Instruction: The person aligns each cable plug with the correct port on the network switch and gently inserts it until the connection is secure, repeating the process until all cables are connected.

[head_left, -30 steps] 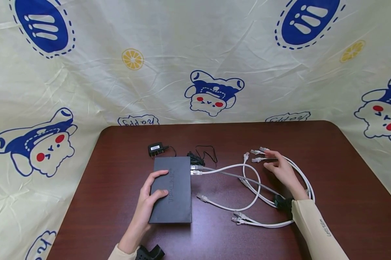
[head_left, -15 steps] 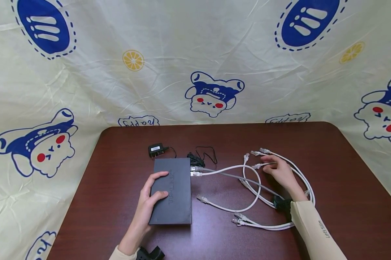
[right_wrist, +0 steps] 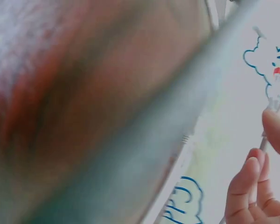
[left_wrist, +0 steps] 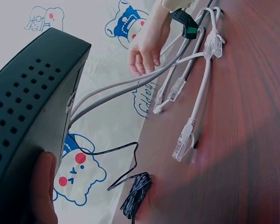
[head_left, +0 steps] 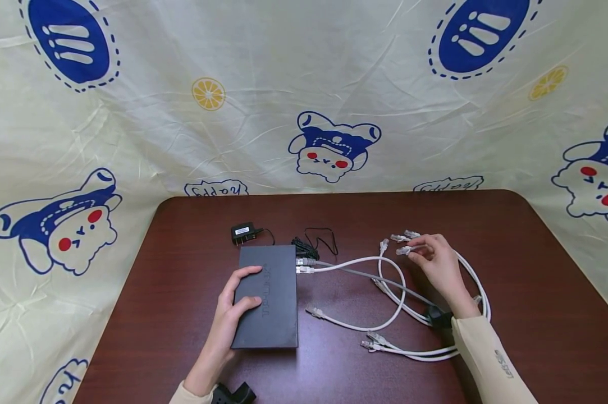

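Note:
A dark network switch [head_left: 278, 325] sits at the middle left in the head view, gripped along its left side by my left hand [head_left: 229, 314], thumb and a finger on its top. Two cables, one white [head_left: 354, 259] and one grey [head_left: 351, 270], are plugged into its right side. My right hand [head_left: 440, 269] pinches a white Ethernet cable close behind its clear plug [head_left: 403, 251]. In the right wrist view, thumb and fingers [right_wrist: 245, 186] close on that cable, while a large blurred shape covers much of the picture.
Other loose Ethernet plugs [head_left: 374, 342] lie on the brown table [head_left: 182, 314] at the right. Behind the switch are a black power adapter [head_left: 243, 232] and its bundled cord [head_left: 304, 247]. A patterned cloth [head_left: 263, 151] hangs beyond the far edge.
My right hand has gone from hovering with spread fingers by the plugs to pinching one white cable behind its plug. The left hand and switch have stayed in place.

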Demonstrator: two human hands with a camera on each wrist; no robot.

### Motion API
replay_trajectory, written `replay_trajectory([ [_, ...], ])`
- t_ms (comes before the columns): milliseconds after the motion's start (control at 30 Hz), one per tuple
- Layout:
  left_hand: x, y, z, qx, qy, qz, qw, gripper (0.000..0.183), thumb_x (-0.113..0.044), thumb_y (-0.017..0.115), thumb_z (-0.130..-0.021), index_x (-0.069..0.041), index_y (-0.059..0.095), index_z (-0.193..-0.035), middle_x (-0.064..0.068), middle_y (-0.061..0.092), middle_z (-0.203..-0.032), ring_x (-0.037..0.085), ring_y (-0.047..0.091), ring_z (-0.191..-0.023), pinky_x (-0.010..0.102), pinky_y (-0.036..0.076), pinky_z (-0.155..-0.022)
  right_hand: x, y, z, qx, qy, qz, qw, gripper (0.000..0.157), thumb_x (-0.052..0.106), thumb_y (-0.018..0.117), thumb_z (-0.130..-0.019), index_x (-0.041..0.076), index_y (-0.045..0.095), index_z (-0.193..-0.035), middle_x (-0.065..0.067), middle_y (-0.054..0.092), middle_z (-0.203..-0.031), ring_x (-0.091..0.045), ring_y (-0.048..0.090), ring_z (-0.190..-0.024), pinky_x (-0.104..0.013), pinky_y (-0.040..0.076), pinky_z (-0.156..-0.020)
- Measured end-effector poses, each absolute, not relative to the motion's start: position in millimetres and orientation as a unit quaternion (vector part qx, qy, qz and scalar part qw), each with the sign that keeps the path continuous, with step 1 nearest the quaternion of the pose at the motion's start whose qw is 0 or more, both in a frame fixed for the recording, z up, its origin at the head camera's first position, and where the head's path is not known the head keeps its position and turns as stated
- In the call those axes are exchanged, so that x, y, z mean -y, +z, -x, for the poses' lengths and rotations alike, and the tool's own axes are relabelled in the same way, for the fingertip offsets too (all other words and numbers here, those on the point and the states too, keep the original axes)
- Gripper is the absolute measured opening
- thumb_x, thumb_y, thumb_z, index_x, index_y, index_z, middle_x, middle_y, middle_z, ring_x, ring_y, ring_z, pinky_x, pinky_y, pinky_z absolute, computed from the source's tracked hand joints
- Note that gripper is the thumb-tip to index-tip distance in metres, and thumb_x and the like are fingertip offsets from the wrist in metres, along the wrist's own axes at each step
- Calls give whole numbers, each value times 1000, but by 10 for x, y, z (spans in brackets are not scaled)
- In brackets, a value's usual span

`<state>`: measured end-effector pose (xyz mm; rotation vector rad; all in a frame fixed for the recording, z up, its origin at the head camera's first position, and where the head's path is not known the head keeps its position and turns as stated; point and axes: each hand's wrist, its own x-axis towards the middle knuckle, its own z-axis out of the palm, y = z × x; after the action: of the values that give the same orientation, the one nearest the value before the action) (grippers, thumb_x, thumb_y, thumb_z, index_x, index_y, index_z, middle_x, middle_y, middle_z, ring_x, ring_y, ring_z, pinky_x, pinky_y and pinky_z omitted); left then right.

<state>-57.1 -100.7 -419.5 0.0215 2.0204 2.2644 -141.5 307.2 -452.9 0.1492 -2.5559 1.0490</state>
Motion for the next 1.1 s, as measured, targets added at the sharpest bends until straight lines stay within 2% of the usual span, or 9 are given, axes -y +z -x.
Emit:
replay_trajectory([
  [200, 1011, -4200, 570, -662, 748, -7, 49, 49, -2, 54, -85, -20, 53, -131, 6, 39, -137, 31, 38, -115, 45, 37, -85, -2995, -4356, 1354, 904, 366, -70, 208, 20, -9, 72, -78, 3, 67, -93, -8, 53, -93, -8, 52, -71, -10, 40, -62],
  [533, 1010, -4202, 566, -661, 748, -7, 51, 49, -2, 54, -85, -20, 53, -131, 6, 39, -137, 31, 39, -115, 45, 38, -84, -2799, -4113, 1270, 878, 392, -118, 247, 22, -12, 72, -76, 3, 67, -92, -6, 56, -91, -5, 46, -66, -14, 35, -56],
  [733, 1005, -4199, 568, -658, 751, -10, 50, 50, -1, 55, -84, -19, 53, -130, 7, 40, -135, 31, 39, -113, 45, 38, -84, -2665, -3996, 1223, 876, 385, -142, 253, 25, -10, 73, -75, 7, 67, -93, 0, 56, -87, -6, 41, -65, -18, 32, -55],
  [900, 999, -4194, 570, -651, 757, -9, 50, 51, -1, 55, -82, -19, 55, -129, 8, 43, -133, 31, 41, -111, 45, 41, -82, -2580, -3933, 1211, 866, 390, -180, 258, 26, -10, 73, -75, 9, 67, -92, 2, 58, -86, -11, 41, -74, -21, 31, -63],
  [1100, 992, -4187, 569, -650, 758, -6, 53, 51, -1, 56, -82, -20, 55, -129, 8, 43, -133, 31, 41, -112, 44, 41, -82, -2449, -3859, 1176, 846, 414, -223, 250, 29, -18, 69, -73, 4, 66, -91, -5, 62, -88, -18, 48, -88, -21, 32, -76],
])
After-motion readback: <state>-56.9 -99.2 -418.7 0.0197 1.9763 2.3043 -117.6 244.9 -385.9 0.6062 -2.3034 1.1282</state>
